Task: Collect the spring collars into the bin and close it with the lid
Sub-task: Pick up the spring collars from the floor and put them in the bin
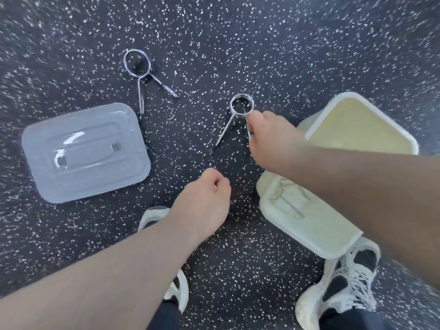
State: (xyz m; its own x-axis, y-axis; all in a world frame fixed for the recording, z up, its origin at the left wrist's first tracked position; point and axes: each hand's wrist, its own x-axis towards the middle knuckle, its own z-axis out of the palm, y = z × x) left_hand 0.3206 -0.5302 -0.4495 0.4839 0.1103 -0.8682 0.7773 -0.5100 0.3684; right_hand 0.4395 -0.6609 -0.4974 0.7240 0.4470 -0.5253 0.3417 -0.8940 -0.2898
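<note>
Two chrome spring collars show on the speckled dark floor. My right hand (269, 136) is closed around one handle of the nearer spring collar (240, 108), whose ring and other handle stick out to the left. The second spring collar (138, 65) lies flat farther off at upper left. A white bin (307, 225) stands at the right, partly hidden by my right forearm, with one more collar (285, 196) inside. The clear grey lid (85, 151) rests on the floor at left. My left hand (204, 198) hovers in a loose fist over the floor, holding nothing.
A second white bin (362, 122) with a yellowish inside stands behind the first at the right. My two white shoes (340, 282) are planted at the bottom, one just below the bin, the other (176, 282) under my left forearm.
</note>
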